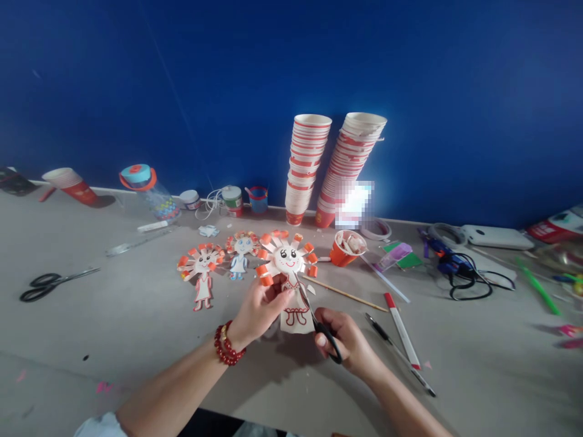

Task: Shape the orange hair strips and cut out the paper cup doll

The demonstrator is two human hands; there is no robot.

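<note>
My left hand [264, 306] pinches a paper doll [290, 262] at its body, holding it above the table. The doll has a drawn smiling face, curled red-and-white strips around the head, and a dress and legs drawn in red on uncut white paper. My right hand [345, 341] is closed around the black handles of a pair of scissors [328, 341]. The scissor blades lie along the right edge of the drawn dress. Two similar paper dolls lie to the left: one in a white dress [203, 285], the other in a blue-edged dress [238, 266].
Two tall stacks of paper cups [303, 164] stand against the blue wall. A short cup of scraps [347, 249] is behind the doll. A red marker [403, 331] and a black pen [401, 355] lie right; another pair of scissors [54, 282] lies far left. A blue glue gun [455, 261] rests right.
</note>
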